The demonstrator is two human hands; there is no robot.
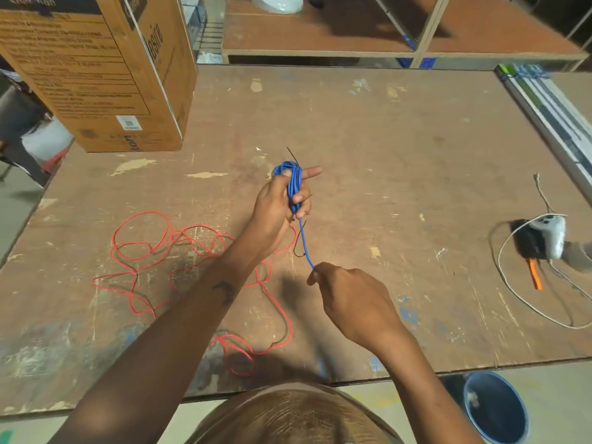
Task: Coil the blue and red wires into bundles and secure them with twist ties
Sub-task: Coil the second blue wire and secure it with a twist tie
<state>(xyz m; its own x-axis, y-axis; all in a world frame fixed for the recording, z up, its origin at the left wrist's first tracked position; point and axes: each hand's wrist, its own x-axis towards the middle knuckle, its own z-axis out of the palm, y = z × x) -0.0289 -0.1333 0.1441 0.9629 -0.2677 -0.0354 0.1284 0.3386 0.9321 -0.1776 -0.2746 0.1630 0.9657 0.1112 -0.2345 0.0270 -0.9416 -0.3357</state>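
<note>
**A:** What do I have in view from the head camera?

**B:** A worn brown surface (400, 149) seen from above. My left hand (278, 203) is raised over its middle, its grip curled round a blue wire (293, 184) wound into a tight bundle, with the index finger sticking out straight. I judge the bundle is held upright so that new turns can be laid on without the loops slipping apart.

**A:** And the other hand?

**B:** My right hand (349, 299) is lower and nearer to me. Its grip pinches the loose tail of the same wire, which runs taut from the bundle down to the fingers. Only that short tail is left, so the coiling looks nearly done.

**A:** Any ties?

**B:** Thin dark strands poke out above the bundle and hang below the left hand. They may be a twist tie (299, 241); I cannot tell for sure, nor whether it is twisted shut.

**A:** Where is the red one?

**B:** The red wire (153, 248) lies loose on the surface, sprawled in tangled loops under and left of my left forearm. It is not yet coiled.

**A:** Anything else?

**B:** A cardboard box (96, 72) stands at far left. At the right edge lies a white cord (512, 290) with a grey and black device. A blue bucket (493, 408) sits on the floor, lower right.
</note>
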